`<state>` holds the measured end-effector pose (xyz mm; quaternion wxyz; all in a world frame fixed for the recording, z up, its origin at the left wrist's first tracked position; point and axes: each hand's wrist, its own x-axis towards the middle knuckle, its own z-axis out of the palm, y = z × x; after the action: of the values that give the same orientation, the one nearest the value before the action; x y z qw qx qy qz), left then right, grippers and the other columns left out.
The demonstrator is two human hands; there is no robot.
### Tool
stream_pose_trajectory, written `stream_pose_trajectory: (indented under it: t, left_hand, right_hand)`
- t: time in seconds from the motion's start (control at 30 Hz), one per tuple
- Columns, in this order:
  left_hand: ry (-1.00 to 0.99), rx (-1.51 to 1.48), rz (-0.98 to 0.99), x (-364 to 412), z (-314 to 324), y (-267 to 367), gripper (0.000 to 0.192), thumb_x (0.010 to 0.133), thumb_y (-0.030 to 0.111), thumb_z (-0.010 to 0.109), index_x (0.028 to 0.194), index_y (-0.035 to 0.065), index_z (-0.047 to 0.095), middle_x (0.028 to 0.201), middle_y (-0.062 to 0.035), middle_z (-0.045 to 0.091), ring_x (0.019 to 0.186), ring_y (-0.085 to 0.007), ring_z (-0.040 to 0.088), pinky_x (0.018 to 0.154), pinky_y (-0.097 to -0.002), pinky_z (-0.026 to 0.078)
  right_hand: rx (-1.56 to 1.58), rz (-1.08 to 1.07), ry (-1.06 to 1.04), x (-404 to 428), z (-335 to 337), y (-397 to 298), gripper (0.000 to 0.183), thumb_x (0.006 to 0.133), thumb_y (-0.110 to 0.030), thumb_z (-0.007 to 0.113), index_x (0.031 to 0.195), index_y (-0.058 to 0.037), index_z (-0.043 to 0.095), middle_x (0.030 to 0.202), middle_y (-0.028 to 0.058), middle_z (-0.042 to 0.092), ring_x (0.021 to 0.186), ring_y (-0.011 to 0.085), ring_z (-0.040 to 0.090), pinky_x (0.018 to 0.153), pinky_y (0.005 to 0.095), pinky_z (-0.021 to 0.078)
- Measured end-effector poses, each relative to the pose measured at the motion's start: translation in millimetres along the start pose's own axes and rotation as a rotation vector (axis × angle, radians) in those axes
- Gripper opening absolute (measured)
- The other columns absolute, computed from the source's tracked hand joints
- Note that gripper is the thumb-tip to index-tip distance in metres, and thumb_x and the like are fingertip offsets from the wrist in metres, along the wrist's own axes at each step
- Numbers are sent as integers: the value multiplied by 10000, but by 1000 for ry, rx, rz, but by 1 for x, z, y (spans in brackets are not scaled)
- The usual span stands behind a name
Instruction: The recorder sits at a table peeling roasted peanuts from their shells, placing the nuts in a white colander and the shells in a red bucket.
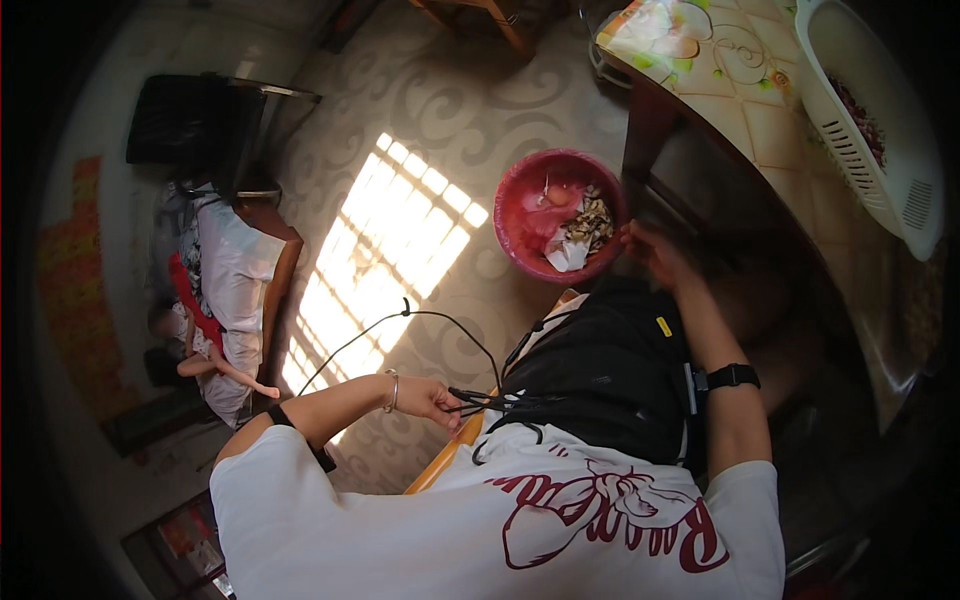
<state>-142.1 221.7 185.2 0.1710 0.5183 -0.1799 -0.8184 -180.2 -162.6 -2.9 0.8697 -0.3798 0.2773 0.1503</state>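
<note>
My left hand (429, 403), with a metal bangle at the wrist, pinches a bundle of thin black cords (469, 401) beside my lap. One black cable (442, 313) arcs out over the floor from there. Black cloth (600, 375) with a small yellow tag covers my lap; whether it is clothing or a bag, I cannot tell. My right hand (654, 253) is at the right side of a red plastic bin (504, 225), fingers bent close to its rim. Whether those fingers hold anything is unclear. Inside the bin lie brownish scraps (591, 223) and crumpled white paper (568, 255).
On my right stands a table with a floral tablecloth (776, 135), bearing a white plastic colander (885, 191) with dark reddish pieces inside. A person (202, 341) lies on a bed or couch (232, 292) at left. Behind it is a black chair (180, 120). Sunlight falls across the patterned floor (390, 240).
</note>
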Motion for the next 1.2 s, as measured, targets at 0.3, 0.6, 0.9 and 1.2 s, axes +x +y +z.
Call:
stream_pose_trajectory:
  t: [0.3,0.6,0.9,1.2]
  left_hand:
    - [-183,-191,-179,-37,-60,57,168,815,180,481,854,38,560,560,36,513,547,-24,492,527,-157,381]
    - [124,1221,-708,-21,0,116,195,765,229,468,829,116,613,814,-47,595,823,-163,527,718,-269,381]
    - [1016,1496,-219,3,7,60,284,706,177,513,947,30,490,863,-66,511,852,-189,452,793,-329,321]
    - [900,712,-54,13,47,27,229,665,181,598,831,59,498,679,-70,524,723,-218,523,680,-323,419]
  right_hand:
    - [-27,30,10,6,-4,6,243,789,-291,508,891,-75,554,797,4,568,748,72,515,689,220,410]
    - [-7,17,39,0,0,1,238,786,-293,510,879,-79,558,772,-4,573,715,65,515,686,218,405]
    - [-5,3,23,-2,-2,1,245,782,-299,514,892,-85,559,792,-4,580,722,60,515,694,220,405]
    - [-15,-16,41,-5,-1,0,253,779,-297,523,900,-78,556,799,6,577,728,68,519,690,219,408]
